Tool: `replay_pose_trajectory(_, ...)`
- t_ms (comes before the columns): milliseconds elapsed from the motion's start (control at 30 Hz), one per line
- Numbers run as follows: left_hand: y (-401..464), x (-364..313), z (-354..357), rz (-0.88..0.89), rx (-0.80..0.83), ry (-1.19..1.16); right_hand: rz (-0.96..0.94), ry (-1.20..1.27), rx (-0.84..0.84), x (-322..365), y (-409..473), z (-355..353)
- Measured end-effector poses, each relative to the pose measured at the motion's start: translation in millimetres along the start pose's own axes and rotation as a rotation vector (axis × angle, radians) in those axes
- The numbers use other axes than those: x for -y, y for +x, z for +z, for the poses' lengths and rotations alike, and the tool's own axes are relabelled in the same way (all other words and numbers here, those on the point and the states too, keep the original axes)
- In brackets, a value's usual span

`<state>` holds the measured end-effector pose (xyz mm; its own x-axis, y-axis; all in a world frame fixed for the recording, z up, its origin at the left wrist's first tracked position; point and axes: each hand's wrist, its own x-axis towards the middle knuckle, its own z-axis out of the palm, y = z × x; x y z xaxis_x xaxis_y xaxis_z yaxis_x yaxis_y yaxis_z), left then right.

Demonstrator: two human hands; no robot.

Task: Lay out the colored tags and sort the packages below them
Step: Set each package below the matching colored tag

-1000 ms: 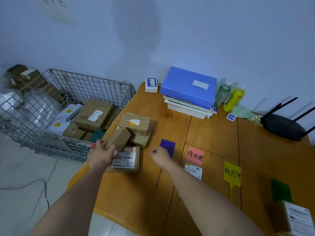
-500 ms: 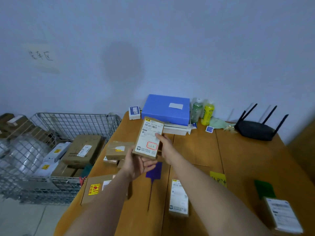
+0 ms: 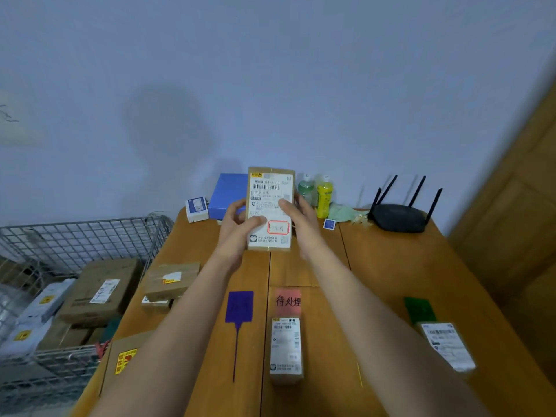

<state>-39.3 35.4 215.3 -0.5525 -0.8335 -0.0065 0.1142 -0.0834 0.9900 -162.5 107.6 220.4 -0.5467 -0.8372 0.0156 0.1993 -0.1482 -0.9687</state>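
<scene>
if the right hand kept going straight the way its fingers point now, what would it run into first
Probably the green bottle. The right hand, gripping the held package, points away from the person toward the back of the table, where the green bottle and the yellow bottle stand. Depth is unclear from this single view.

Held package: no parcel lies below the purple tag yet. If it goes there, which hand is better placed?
Probably left. Both hands grip the package, but the left hand is directly above the purple tag; the right hand would cross over.
</scene>
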Motion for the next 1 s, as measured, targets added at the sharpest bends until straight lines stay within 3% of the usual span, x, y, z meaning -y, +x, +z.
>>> replay_pose_trajectory(300,-32.1,-73.8,32.1,0.255,0.088,-0.072,-0.333,-0.092,-0.023,76.1,-28.4,-0.8)
replay_pose_trajectory(500,-46.9,-95.3,41.8,0.338,0.132,-0.082,-0.412,-0.065,-0.018,99.4,-45.0,-3.7)
replay_pose_trajectory(700,-36.3,-86.2,47.2,0.263,0.085,-0.043,-0.321,-0.096,-0.065,94.2,-36.0,-10.2)
replay_pose_trajectory(1000,-9.4,6.6,51.6,-0.139,0.046,0.076,0.069,-0.151,-0.208,-0.4,-8.6,-40.3)
